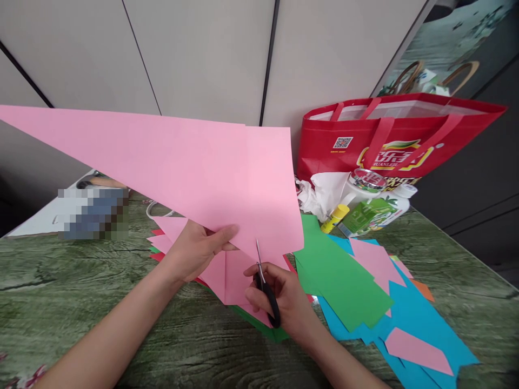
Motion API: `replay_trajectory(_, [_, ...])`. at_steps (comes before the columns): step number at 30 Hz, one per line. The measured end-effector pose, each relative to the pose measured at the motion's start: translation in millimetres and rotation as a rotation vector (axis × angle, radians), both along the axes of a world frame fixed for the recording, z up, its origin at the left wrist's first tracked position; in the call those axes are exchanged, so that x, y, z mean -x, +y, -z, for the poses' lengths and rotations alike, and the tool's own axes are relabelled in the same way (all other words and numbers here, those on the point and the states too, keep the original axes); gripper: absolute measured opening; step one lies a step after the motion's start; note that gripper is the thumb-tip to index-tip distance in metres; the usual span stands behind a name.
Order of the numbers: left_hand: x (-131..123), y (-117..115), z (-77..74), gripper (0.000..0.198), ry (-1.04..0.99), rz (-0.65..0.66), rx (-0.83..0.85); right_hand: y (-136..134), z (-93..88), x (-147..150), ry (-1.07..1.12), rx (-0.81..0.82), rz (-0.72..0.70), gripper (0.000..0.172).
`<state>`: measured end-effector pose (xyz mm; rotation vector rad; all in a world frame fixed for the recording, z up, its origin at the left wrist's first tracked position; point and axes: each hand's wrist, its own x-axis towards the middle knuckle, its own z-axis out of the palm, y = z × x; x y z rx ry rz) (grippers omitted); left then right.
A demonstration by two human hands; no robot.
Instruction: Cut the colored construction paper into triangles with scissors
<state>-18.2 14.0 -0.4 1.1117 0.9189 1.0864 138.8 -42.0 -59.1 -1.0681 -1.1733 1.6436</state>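
My left hand [203,248] pinches the lower edge of a large folded pink paper sheet [211,173], thumb on the near face. The sheet stands up above the table and tapers to a point at the far left. In my right hand [279,292] is a pair of scissors [265,292] with black handles. Its blades point up and lie at the sheet's bottom edge, right of my left thumb. Below both hands rests a layered stack of folded pink paper [227,275], with red and green layers showing at its edges.
Green paper [344,275], blue paper [421,313] and a pink scrap [419,351] lie at right. Behind them are a yellow glue stick [334,218], a green box [367,216], white containers [360,189], crumpled tissue [320,194] and a red bag [344,143]. A blurred object [95,213] sits left.
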Motion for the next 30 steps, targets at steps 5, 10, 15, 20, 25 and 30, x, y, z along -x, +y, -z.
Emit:
replay_trajectory(5, [0.3, 0.7, 1.1, 0.028, -0.005, 0.013, -0.004, 0.2, 1.1, 0.8, -0.008, 0.002, 0.006, 0.029])
replay_trajectory(10, [0.4, 0.1, 1.4, 0.027, -0.011, 0.018, -0.007, 1.2, 3.2, 0.6, -0.023, -0.009, 0.01, 0.026])
replay_trajectory(15, [0.2, -0.5, 0.8, 0.028, -0.004, 0.012, -0.008, 0.5, 3.0, 0.5, -0.029, -0.001, 0.008, 0.025])
replay_trajectory(20, [-0.8, 0.0, -0.2, 0.029, 0.019, 0.007, -0.005, -1.1, 4.1, 0.4, -0.038, 0.005, 0.017, 0.023])
replay_trajectory(25, [-0.9, 0.4, -0.6, 0.027, 0.017, 0.022, -0.001, -1.1, 7.5, 0.0, -0.069, 0.003, 0.024, 0.022])
replay_trajectory(30, [0.8, 0.8, 0.9, 0.035, 0.039, 0.025, -0.005, 0.5, 4.7, -0.8, -0.02, 0.022, 0.041, 0.035])
